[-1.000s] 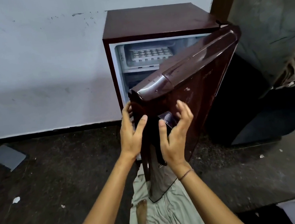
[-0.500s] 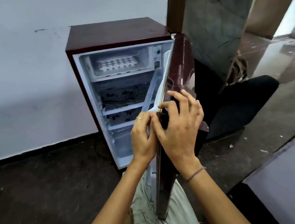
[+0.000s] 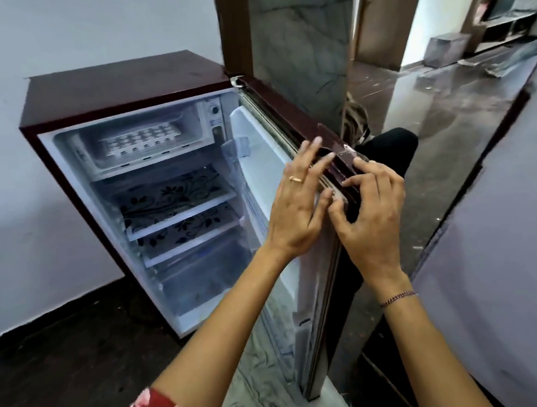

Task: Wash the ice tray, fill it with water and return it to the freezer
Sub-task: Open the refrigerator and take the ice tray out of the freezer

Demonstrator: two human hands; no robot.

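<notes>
A small maroon fridge [image 3: 121, 86] stands against the white wall with its door [image 3: 317, 285] swung wide to the right. In the freezer compartment at the top lies a white ice tray [image 3: 141, 139] with several cells. My left hand [image 3: 298, 209] rests on the door's inner edge with its fingers straight. On the door's outer edge, by the handle, my right hand [image 3: 368, 211] curls its fingers round the edge. The two hands touch each other.
Below the freezer are two flower-patterned shelves [image 3: 175, 198] and a clear drawer [image 3: 202, 279]. A dark wooden door frame [image 3: 231, 22] rises behind the fridge. To the right a marble floor [image 3: 434, 108] leads into another room. A grey wall [image 3: 520, 257] stands close at right.
The fridge door has swung from nearly shut to wide open, with both hands moving right on its edge. The inside with shelves and ice tray has come fully into view.
</notes>
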